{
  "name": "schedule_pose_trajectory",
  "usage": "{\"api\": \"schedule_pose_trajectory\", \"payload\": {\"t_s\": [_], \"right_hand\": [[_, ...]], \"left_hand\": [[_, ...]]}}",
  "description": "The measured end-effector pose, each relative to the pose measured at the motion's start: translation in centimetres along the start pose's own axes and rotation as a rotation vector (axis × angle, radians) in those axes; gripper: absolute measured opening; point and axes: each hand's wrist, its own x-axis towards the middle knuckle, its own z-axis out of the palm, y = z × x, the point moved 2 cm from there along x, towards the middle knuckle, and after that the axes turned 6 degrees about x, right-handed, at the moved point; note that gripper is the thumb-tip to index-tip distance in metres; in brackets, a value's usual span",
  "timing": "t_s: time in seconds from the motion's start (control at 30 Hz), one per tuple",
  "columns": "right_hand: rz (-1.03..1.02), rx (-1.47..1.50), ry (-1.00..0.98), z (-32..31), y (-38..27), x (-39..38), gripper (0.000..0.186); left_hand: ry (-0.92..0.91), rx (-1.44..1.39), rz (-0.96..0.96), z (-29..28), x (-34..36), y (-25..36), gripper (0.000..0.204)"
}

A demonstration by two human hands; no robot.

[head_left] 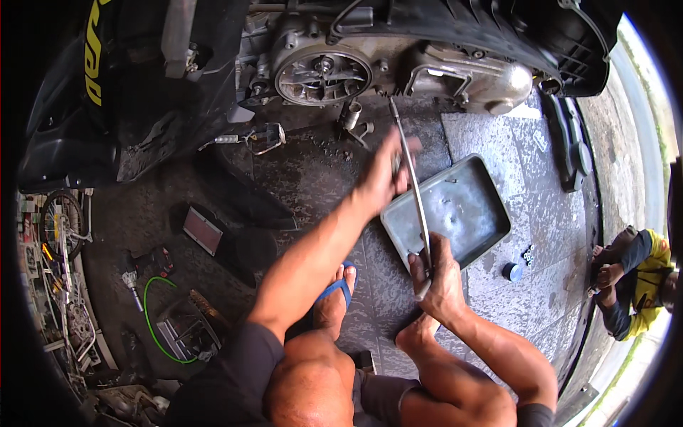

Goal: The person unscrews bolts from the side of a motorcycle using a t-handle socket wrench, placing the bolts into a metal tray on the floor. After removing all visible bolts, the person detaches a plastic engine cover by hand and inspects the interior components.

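My right hand [442, 281] is closed around the lower end of a long, slim metal rod tool [418, 196]. The tool's thicker far tip reaches the lower edge of a scooter's engine casing [398, 71]. My left hand [388, 171] is by the upper part of the rod, fingers apart and a little blurred, with the rod crossing in front of it. A round, finned part [324, 77] shows in the casing's left opening. Below the rod and partly behind my hands lies a grey rectangular tray [491, 178] with a few small pieces in it.
Beneath the engine stands a metal stand [353, 117]. A power drill [146, 267], a green cable [147, 306] and an air filter panel [202, 231] lie at left. A blue cap [511, 271] sits right of the tray. Another person [637, 277] is at far right.
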Motion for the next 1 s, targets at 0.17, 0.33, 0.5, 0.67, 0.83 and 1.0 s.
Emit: {"api": "schedule_pose_trajectory", "payload": {"t_s": [0.17, 0.33, 0.5, 0.67, 0.83, 1.0], "right_hand": [[0.075, 0.615, -0.122, -0.1, 0.5, 0.3, 0.029], [0.513, 1.528, 0.115, 4.1, 0.3, -0.6, 0.051], [0.126, 0.789, -0.141, 7.9, 1.4, -6.3, 0.032], [-0.304, -0.083, 0.450, 4.8, 0.9, -7.3, 0.023], [-0.112, 0.385, 0.668, 6.9, 1.3, -6.4, 0.030], [0.466, 1.555, 0.493, 6.8, 0.3, -2.6, 0.057]], "left_hand": [[-0.466, 0.287, 0.068, 3.0, -7.7, -5.6, 0.037], [-0.424, 0.286, -0.193, 1.4, -7.8, -7.3, 0.039], [-0.266, 0.624, -0.073, 1.6, -7.9, -6.3, 0.043], [-0.153, 0.730, -0.024, 1.4, -9.3, -4.6, 0.038], [-0.115, 0.757, -0.003, 2.9, -9.3, -4.1, 0.035], [-0.211, 0.590, -0.119, 2.4, -9.8, -5.3, 0.033]]}}
